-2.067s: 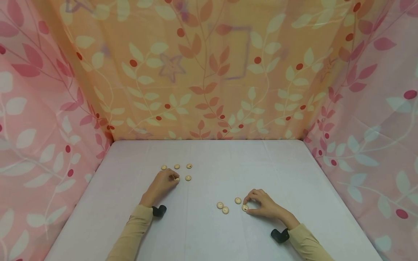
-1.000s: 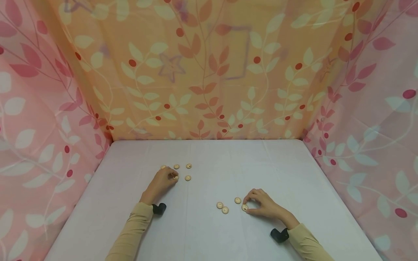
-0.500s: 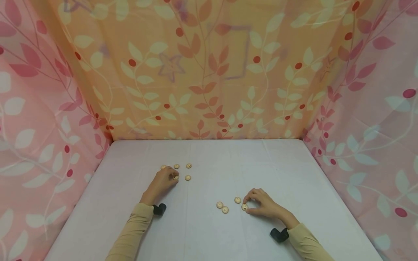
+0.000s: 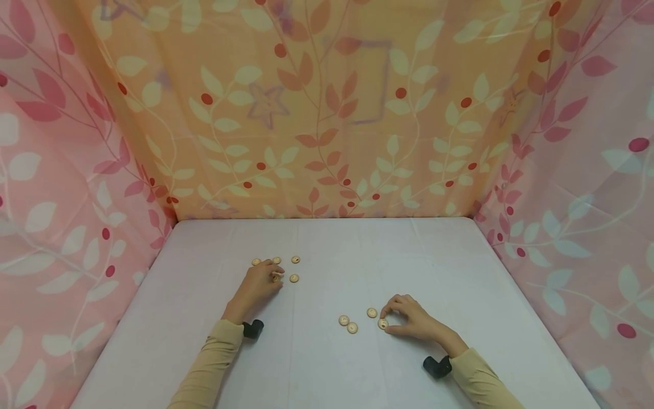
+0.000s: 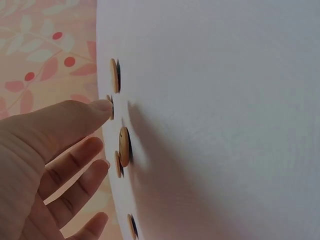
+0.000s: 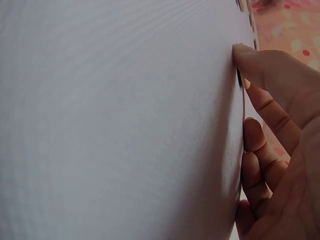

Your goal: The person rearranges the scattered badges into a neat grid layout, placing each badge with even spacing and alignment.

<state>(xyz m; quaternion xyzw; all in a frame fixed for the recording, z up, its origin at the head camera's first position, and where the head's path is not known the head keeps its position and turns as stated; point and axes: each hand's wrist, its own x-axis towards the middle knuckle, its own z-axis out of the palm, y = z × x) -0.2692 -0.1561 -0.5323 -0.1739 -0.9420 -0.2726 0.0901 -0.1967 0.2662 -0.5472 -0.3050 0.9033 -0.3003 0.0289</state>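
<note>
My left hand hovers over the upper-left group of small round wooden discs, thumb and fingers spread apart. Between them on the cloth lies one wooden disc, clear of the fingers in the left wrist view. Other discs of that group stand around it: one right of the hand, two behind it, and a corner disc partly hidden by the knuckles. Lower right, my right hand pinches a dark-marked wooden disc at its edges between thumb and forefinger, flat at the table; in the right wrist view the thumb covers most of it.
A loose disc lies just left of the right hand, and a touching pair farther left. White cloth covers the table. Patterned curtains close off the back and both sides. Each wrist carries a black camera.
My left thumb and fingers have spread away from the disc they pinched, and the hand has shifted slightly right. The right hand keeps its place on its disc.
</note>
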